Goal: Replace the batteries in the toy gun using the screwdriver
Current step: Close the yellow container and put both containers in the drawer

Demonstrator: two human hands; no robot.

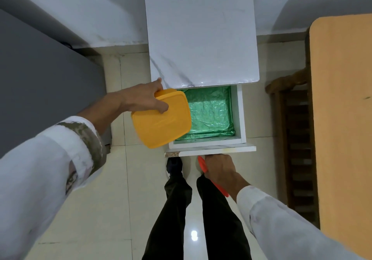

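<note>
My left hand (144, 98) grips an orange lidded plastic box (162, 118) by its far left corner and holds it above the left part of an open drawer (239, 114). The drawer is lined with crinkled green foil (211, 110). My right hand (219, 169) is closed at the drawer's front panel (221, 150) and holds a long red-orange object (202, 165) that runs back under my wrist. Whether this is the screwdriver I cannot tell. No toy gun or batteries show.
The drawer belongs to a small white marble-patterned cabinet (201, 34) against the wall. A grey cabinet (40, 78) stands on the left. An orange table top (342, 118) with a wooden chair (296, 139) beneath is at the right. My legs stand on a pale tiled floor (120, 199).
</note>
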